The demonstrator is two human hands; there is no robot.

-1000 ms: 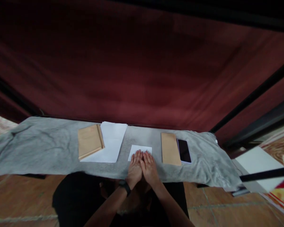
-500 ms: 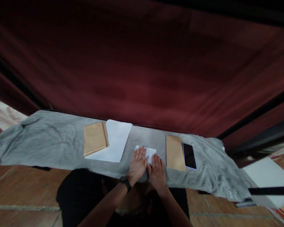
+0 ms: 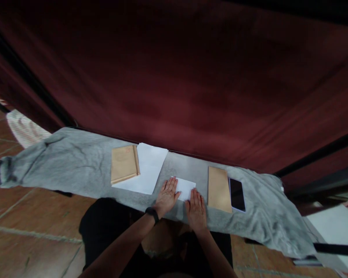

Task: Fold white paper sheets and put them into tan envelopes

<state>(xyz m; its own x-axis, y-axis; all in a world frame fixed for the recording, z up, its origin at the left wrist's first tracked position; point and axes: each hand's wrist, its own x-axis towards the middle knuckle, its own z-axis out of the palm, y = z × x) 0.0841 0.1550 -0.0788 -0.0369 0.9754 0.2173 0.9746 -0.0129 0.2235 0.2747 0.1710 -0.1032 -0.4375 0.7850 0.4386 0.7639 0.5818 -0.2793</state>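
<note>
A small white piece of paper (image 3: 185, 188), looking folded, lies on the grey cloth in front of me. My left hand (image 3: 167, 196) rests flat on its left edge, fingers stretched out, a dark band around the wrist. At the paper's right edge, my right hand (image 3: 196, 208) also lies flat with its fingers extended. Parts of the paper's sides are hidden under both hands. To the right lies a brown envelope (image 3: 219, 189). On the left, a stack of brown envelopes (image 3: 124, 164) overlaps larger white sheets (image 3: 150, 166).
A phone (image 3: 237, 195) with a dark screen lies beside the single envelope. Grey cloth (image 3: 75, 162) covers the narrow surface, rumpled at both ends. Behind it rises a dark red fabric panel (image 3: 174, 96). A white board (image 3: 333, 227) stands at the lower right.
My hands have moved apart toward the paper's left and right edges, so more of its middle shows. The whole view has shifted slightly with my head.
</note>
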